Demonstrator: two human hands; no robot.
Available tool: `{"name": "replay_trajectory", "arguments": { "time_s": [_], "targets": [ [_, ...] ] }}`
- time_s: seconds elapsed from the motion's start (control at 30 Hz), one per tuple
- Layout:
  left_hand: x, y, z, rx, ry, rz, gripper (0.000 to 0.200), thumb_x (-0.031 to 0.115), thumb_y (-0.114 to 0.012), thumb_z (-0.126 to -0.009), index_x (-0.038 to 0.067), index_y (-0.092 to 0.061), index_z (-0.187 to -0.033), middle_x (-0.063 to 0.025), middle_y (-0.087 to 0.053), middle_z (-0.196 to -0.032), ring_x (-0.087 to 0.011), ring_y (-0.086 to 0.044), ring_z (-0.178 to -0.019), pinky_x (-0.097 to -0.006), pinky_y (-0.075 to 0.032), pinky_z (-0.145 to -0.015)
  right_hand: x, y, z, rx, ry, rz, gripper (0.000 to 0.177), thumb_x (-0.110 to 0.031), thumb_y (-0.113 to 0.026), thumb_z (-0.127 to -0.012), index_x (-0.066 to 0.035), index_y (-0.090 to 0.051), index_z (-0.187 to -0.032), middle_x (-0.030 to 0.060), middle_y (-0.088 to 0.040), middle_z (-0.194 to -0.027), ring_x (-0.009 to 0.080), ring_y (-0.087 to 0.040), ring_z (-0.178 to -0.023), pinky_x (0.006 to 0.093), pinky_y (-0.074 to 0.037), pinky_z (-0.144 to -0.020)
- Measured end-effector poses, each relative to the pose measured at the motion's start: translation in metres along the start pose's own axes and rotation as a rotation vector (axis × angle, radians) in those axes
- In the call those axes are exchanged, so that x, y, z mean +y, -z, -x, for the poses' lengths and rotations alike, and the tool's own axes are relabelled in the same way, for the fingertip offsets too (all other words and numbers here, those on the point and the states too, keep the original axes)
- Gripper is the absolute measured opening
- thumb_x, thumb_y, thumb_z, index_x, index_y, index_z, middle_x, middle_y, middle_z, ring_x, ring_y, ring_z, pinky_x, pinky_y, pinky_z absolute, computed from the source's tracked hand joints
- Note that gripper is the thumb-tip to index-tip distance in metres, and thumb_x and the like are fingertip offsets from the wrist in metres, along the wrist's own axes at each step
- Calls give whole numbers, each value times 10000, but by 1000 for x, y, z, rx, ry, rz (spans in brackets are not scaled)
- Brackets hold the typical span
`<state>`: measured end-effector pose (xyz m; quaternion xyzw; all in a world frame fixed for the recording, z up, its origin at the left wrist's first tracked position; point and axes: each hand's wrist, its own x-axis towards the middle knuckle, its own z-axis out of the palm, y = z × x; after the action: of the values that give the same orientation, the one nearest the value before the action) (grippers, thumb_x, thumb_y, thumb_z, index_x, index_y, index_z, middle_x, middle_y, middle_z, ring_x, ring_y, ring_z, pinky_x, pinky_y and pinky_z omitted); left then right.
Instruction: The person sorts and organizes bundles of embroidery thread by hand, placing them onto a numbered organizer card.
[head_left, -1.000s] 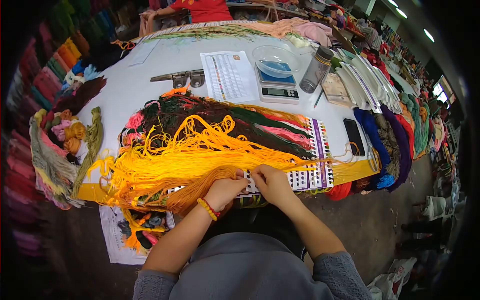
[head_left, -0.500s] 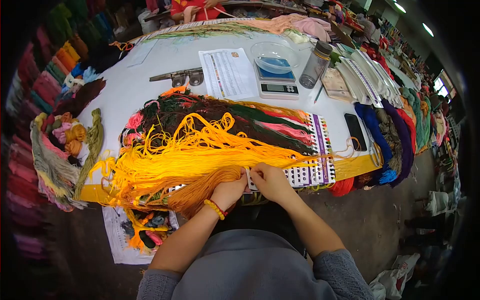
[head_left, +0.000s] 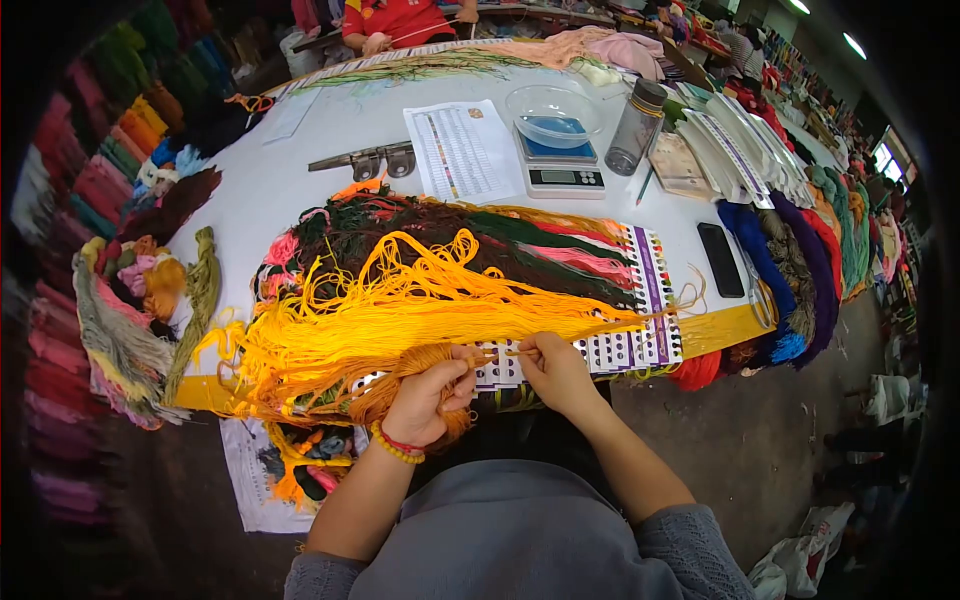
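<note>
My left hand [head_left: 428, 402] is closed around a hank of golden-brown thread [head_left: 425, 358], near the front edge of the table. Just to its right, my right hand [head_left: 557, 372] pinches a strand of the same brown thread between thumb and fingers. A short length of it spans the gap between both hands. Beneath and behind them lie white cards with punched holes [head_left: 610, 352], threaded with long yellow and orange strands [head_left: 400, 315]. Farther back, dark green, brown and pink threads [head_left: 520, 255] run into another row of the cards.
Behind the threads are a printed sheet [head_left: 465, 150], a scale [head_left: 565, 180] bearing a clear bowl [head_left: 553, 112], and a dark bottle [head_left: 635, 127]. A phone [head_left: 720, 260] and scissors [head_left: 760, 290] lie at right. Thread bundles hang at both sides. Across the table sits a person in red [head_left: 405, 20].
My left hand has turned and lifted the brown hank, gathering it into its grip. My right hand has moved slightly right, drawing a strand between the hands.
</note>
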<state>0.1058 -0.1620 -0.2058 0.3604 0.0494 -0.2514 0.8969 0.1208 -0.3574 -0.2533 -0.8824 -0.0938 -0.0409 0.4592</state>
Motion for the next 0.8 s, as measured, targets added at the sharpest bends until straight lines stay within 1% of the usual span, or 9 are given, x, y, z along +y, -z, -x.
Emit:
{"name": "replay_trajectory", "arguments": {
  "time_s": [0.13, 0.3, 0.43, 0.5, 0.53, 0.6, 0.67, 0.77, 0.8],
  "targets": [
    [1, 4, 0, -26, -44, 36, 86, 91, -479, -830, 49, -526, -890, -24, -473, -661, -77, -383, -519, -184, -271, -435, 2, 0, 0, 40, 41, 40, 131, -70, -581, -762, 25, -561, -850, 85, -576, -691, 139, -539, -561, 248, -436, -534],
    [10, 3, 8, 127, -145, -172, 93, 101, -477, -832, 34, -531, -868, -38, -520, -719, -96, -440, -580, -182, -298, -462, 5, -2, 0, 57, 14, 15, 128, -88, -579, -768, 23, -565, -832, 99, -578, -695, 156, -548, -567, 259, -439, -536],
    [11, -2, 13, 126, -61, -30, 124, 135, -456, -844, 45, -534, -879, -22, -494, -668, -90, -413, -555, -186, -291, -461, 6, -3, -1, 61, -3, 5, 132, -94, -578, -772, 25, -566, -828, 109, -579, -696, 164, -551, -569, 266, -441, -539],
    [6, 1, 12, -123, 33, 194, 211, 196, -424, -866, 49, -528, -977, -21, -470, -674, -68, -368, -531, -182, -298, -450, 6, -4, -1, 72, 12, 19, 127, -91, -576, -777, 22, -564, -832, 107, -577, -692, 163, -548, -566, 261, -438, -537],
    [4, 3, 8, -124, 35, 195, 211, 196, -424, -866, 49, -528, -977, -21, -470, -674, -68, -368, -531, -182, -298, -450, 7, -4, 0, 81, 27, 35, 122, -88, -574, -781, 20, -562, -835, 105, -574, -688, 162, -545, -563, 257, -435, -535],
    [0, 9, -2, -335, 183, 126, 305, 270, -414, -894, 79, -502, -1116, -34, -488, -745, -61, -356, -524, -181, -304, -450, 12, -7, 0, 142, -31, -107, 107, -81, -566, -787, 13, -558, -840, 103, -571, -684, 164, -538, -557, 251, -428, -527],
    [-5, 6, -12, -238, 214, -25, 366, 311, -418, -902, 95, -460, -1195, -24, -505, -807, -66, -415, -571, -176, -306, -458, 4, -5, 2, 200, -82, -249, 94, -73, -559, -793, 6, -554, -844, 101, -568, -679, 165, -531, -550, 246, -421, -519],
    [-11, -10, -19, -35, 203, -95, 345, 278, -453, -894, 58, -493, -1157, 5, -565, -957, -70, -506, -720, -173, -321, -478, -30, 8, 12, 211, 274, -43, 82, -73, -567, -783, -41, -548, -856, 87, -529, -685, 197, -531, -564, 264, -414, -509],
    [-14, -9, -19, -39, 209, -95, 345, 278, -453, -894, 58, -493, -1157, 5, -565, -957, -70, -506, -720, -173, -321, -478, -29, 7, 10, 216, 269, -39, 82, -73, -567, -783, -41, -548, -856, 87, -529, -685, 197, -531, -564, 264, -414, -509]
  ]
}}
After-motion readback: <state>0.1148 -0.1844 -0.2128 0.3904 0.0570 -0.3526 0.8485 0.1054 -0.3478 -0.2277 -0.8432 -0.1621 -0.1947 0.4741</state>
